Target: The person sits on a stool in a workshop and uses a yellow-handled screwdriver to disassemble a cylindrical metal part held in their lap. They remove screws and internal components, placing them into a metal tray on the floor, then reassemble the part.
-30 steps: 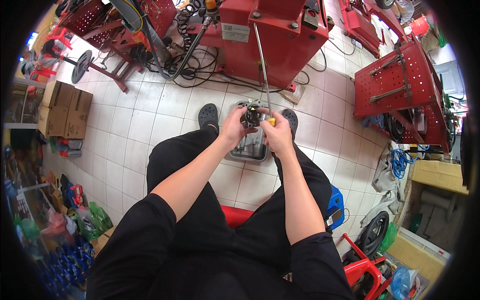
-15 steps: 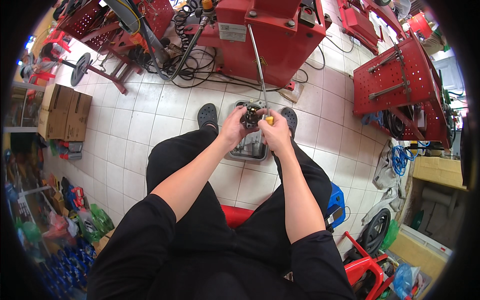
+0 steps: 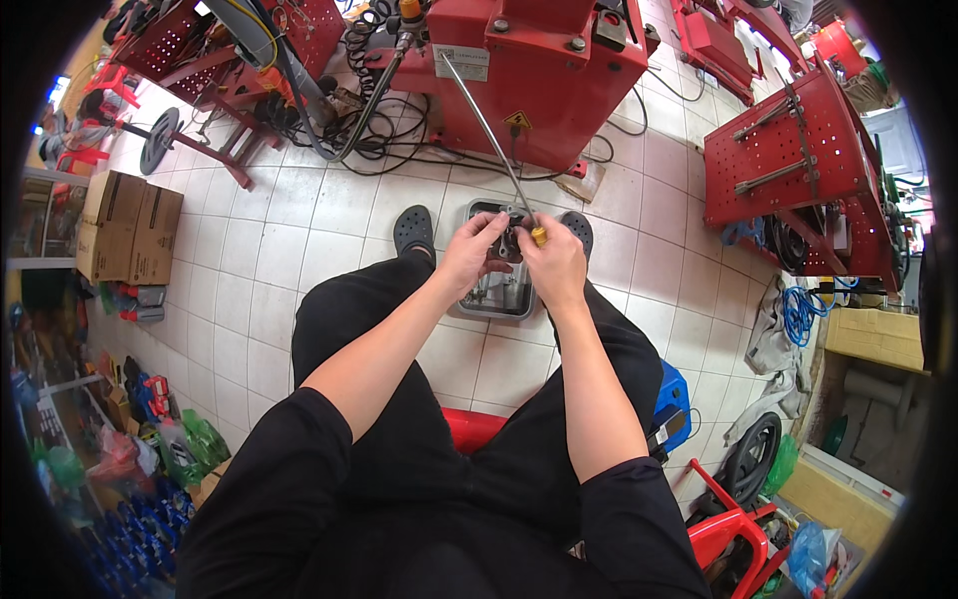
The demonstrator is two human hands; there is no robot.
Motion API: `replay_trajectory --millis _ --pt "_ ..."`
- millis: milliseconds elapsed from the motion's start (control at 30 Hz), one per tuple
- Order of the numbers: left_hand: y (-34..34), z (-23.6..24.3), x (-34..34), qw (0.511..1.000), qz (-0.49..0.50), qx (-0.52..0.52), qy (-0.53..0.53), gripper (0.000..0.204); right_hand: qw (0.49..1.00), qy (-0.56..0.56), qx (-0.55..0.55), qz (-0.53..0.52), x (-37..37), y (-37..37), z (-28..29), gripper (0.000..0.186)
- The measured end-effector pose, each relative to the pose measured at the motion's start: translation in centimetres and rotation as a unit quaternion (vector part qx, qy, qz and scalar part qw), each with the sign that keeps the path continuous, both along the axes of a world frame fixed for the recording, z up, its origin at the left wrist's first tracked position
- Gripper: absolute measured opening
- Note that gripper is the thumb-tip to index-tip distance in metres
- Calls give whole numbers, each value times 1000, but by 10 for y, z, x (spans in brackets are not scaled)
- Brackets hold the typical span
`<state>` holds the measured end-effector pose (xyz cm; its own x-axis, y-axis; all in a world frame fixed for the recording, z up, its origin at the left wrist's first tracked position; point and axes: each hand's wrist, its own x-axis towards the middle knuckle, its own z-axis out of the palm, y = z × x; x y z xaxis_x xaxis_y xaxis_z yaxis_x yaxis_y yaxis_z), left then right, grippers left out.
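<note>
My left hand (image 3: pixel 469 256) is closed on a dark, roundish metal part (image 3: pixel 511 240), gripping it from the left above a grey tray. Beside it, my right hand (image 3: pixel 557 262) is closed around a long screwdriver, its yellow handle (image 3: pixel 540 237) partly hidden in the palm. The screwdriver's shaft (image 3: pixel 489 132) slants away from me and to the left, its tip clear of the part. My right fingertips reach to the part's right side, and fingers cover much of it. Inside the tray (image 3: pixel 511 317) lie metal pieces in what looks like liquid.
Ahead stands a red machine (image 3: pixel 544 95) with hoses and cables (image 3: pixel 384 140) on the floor. A red perforated cart (image 3: pixel 788 170) is at the right, cardboard boxes (image 3: pixel 130 225) at the left. A blue case (image 3: pixel 672 409) sits beside my right leg, near a red plastic stool (image 3: pixel 726 544).
The screwdriver's shaft has swung to the left. My right hand has turned with its handle, and the part has tilted between my hands, with the fingers now covering more of it.
</note>
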<state>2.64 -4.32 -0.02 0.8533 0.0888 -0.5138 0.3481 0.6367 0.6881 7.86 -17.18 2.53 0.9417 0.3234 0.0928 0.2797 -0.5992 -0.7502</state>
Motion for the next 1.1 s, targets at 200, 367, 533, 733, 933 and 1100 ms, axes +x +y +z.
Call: replay_trajectory --millis 200,367,533,733,933,1100 --pt "0 -5 0 997 -19 68 8 34 999 -15 -11 30 0 -2 -2 21" --pt "2 -10 1 992 -3 123 37 35 996 38 -16 82 0 -2 -1 22" --pt "8 -16 -1 988 65 121 64 34 959 243 128 66 10 -10 -1 18" --pt "15 -25 3 974 195 78 88 39 942 326 52 -51 14 -48 -79 22" --pt "17 -18 6 970 224 50 84 38 885 444 -32 -132 -11 -58 -163 14" --pt "19 -17 5 969 230 19 92 35 859 479 -86 -160 -16 -54 -221 11"
